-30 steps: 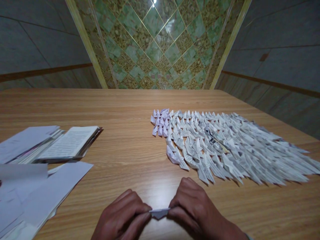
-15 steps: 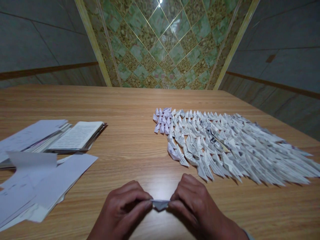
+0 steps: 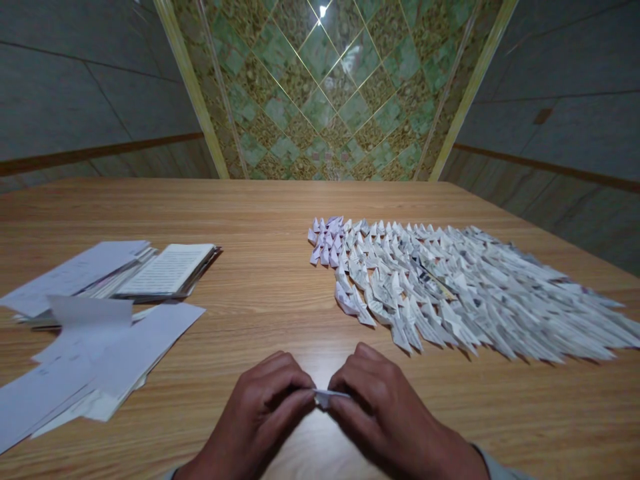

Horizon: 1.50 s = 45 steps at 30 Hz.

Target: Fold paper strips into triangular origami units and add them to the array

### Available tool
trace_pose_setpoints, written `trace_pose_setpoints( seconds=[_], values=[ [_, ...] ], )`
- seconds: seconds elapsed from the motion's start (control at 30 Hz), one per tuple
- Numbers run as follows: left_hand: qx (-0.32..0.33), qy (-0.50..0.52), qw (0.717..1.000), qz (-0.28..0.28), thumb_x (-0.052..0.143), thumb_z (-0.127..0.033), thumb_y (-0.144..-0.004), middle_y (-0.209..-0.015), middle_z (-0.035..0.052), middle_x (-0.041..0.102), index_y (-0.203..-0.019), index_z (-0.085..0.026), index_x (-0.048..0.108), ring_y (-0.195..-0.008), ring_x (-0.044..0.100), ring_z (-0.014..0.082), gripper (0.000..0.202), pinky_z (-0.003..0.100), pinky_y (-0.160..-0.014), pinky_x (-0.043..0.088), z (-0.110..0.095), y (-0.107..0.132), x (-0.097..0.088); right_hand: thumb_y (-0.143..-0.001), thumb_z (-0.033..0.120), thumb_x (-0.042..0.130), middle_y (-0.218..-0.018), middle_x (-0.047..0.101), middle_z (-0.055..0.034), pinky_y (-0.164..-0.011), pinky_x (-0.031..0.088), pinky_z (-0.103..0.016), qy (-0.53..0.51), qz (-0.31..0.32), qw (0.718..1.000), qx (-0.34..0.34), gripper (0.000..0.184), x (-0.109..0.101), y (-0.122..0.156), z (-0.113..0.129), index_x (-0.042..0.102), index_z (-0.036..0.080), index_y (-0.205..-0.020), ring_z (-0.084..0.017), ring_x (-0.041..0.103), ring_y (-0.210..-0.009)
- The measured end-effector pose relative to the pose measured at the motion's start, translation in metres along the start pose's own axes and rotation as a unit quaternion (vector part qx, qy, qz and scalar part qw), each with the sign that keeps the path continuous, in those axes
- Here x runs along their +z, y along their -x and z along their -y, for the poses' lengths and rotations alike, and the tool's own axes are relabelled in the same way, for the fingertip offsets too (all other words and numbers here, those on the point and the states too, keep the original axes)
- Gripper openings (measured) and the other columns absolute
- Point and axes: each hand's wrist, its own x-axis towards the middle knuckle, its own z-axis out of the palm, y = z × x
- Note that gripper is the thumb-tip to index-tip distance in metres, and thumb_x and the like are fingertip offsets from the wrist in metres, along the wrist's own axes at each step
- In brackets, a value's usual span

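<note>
A small piece of folded paper (image 3: 324, 398) is pinched between my two hands, low in the middle of the view, above the wooden table (image 3: 260, 280). My left hand (image 3: 270, 407) is closed on its left end, thumb below and fingers above. Its right end sits between the thumb and fingers of my right hand (image 3: 385, 407). Fingertips cover much of the paper, so its full shape is hidden. Beyond my right hand stand many folded paper boats (image 3: 410, 287) in close rows, mostly white with print. A few light purple ones (image 3: 327, 243) form the left end.
Loose white sheets (image 3: 150, 347) lie overlapping at the left, one with a raised fold. Behind them are a printed stack of pages (image 3: 167, 270) and another paper pile (image 3: 95, 267). A green tiled wall (image 3: 320, 107) rises past the table's far edge.
My hands have come closer together and slightly up, and less of the folded paper shows between them. The view has shifted a little, so the left papers appear further right.
</note>
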Motion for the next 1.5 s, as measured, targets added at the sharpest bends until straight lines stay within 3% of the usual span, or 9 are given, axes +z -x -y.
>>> trace_pose_setpoints(
  seconds=[0.1,0.2,0.3,0.4,0.6,0.87,1.1,1.3,1.5],
  values=[
    [-0.014,-0.001,0.999,-0.032,0.06,-0.024,-0.097,-0.073,0.0019,0.068,-0.082,-0.021,0.071,-0.067,0.066,0.0151,0.019,0.021,-0.063,0.048,-0.005,0.001,0.004,-0.096,0.017,0.059,-0.068,0.063,-0.0016,-0.063,0.034,-0.03,-0.004,-0.033,0.999,-0.005,0.021,0.007,0.0,0.0,0.061,0.019,-0.076,-0.017,0.053,-0.069],
    [-0.074,0.016,0.994,-0.081,0.056,-0.026,-0.099,-0.078,0.0022,0.07,-0.087,-0.021,0.069,-0.071,0.067,0.0163,0.018,0.022,-0.066,0.05,-0.012,0.002,0.011,-0.092,0.012,0.057,-0.064,0.058,-0.0005,-0.058,0.032,-0.028,-0.005,-0.105,0.994,0.01,0.021,0.01,0.001,-0.002,0.058,0.02,-0.073,-0.016,0.052,-0.064],
    [-0.117,0.066,0.99,-0.052,0.056,-0.033,-0.099,-0.075,0.0017,0.07,-0.084,-0.021,0.067,-0.068,0.065,0.0166,0.022,0.023,-0.064,0.049,-0.017,0.002,0.02,-0.092,0.01,0.054,-0.067,0.058,-0.001,-0.058,0.035,-0.027,-0.001,-0.135,0.99,0.029,0.016,0.013,0.003,-0.005,0.06,0.02,-0.08,-0.017,0.054,-0.065],
    [-0.138,0.141,0.98,-0.011,0.058,-0.034,-0.097,-0.081,0.0034,0.072,-0.089,-0.02,0.069,-0.075,0.067,0.018,0.019,0.024,-0.069,0.05,-0.018,0.001,0.028,-0.09,0.008,0.053,-0.075,0.061,-0.003,-0.06,0.04,-0.027,-0.007,-0.106,0.994,0.025,0.013,0.017,0.005,-0.005,0.06,0.019,-0.09,-0.018,0.057,-0.07],
    [-0.157,0.209,0.964,-0.045,0.069,-0.025,-0.087,-0.08,0.0025,0.071,-0.085,-0.02,0.069,-0.074,0.065,0.0168,0.006,0.023,-0.069,0.05,-0.012,0.003,0.03,-0.089,0.012,0.057,-0.085,0.064,-0.0034,-0.065,0.045,-0.026,-0.071,-0.024,0.997,0.015,0.014,0.02,0.005,0.001,0.057,0.021,-0.1,-0.018,0.06,-0.077],
    [-0.117,0.283,0.951,-0.049,0.072,-0.037,-0.09,-0.085,0.0029,0.068,-0.085,-0.021,0.068,-0.078,0.064,0.0177,0.018,0.025,-0.072,0.051,0.0,0.008,0.027,-0.094,0.022,0.057,-0.084,0.063,-0.001,-0.064,0.043,-0.024,-0.112,-0.019,0.993,0.013,0.006,0.018,0.004,-0.001,0.058,0.022,-0.1,-0.016,0.059,-0.074],
    [-0.075,0.253,0.964,-0.04,0.071,-0.026,-0.091,-0.088,0.0018,0.068,-0.085,-0.022,0.067,-0.081,0.066,0.016,0.008,0.023,-0.073,0.052,-0.004,0.006,0.023,-0.098,0.035,0.053,-0.079,0.06,0.0003,-0.059,0.043,-0.023,-0.131,-0.048,0.99,0.006,0.013,0.015,0.002,0.001,0.056,0.022,-0.097,-0.014,0.056,-0.067],
    [-0.033,0.179,0.983,-0.034,0.067,-0.017,-0.091,-0.088,0.0022,0.069,-0.09,-0.022,0.067,-0.08,0.067,0.0151,0.005,0.022,-0.073,0.053,-0.007,0.006,0.023,-0.092,0.021,0.053,-0.075,0.06,0.0012,-0.058,0.044,-0.021,-0.116,-0.07,0.991,0.019,0.003,0.016,0.003,0.002,0.055,0.022,-0.093,-0.013,0.057,-0.064],
    [-0.05,0.149,0.986,-0.051,0.062,-0.012,-0.09,-0.088,0.0022,0.068,-0.091,-0.02,0.065,-0.077,0.067,0.014,0.009,0.021,-0.07,0.053,-0.011,0.003,0.026,-0.087,0.014,0.055,-0.077,0.061,0.0,-0.06,0.046,-0.024,-0.046,-0.117,0.992,0.007,0.013,0.021,0.003,0.003,0.056,0.022,-0.098,-0.015,0.06,-0.068]
  ],
)
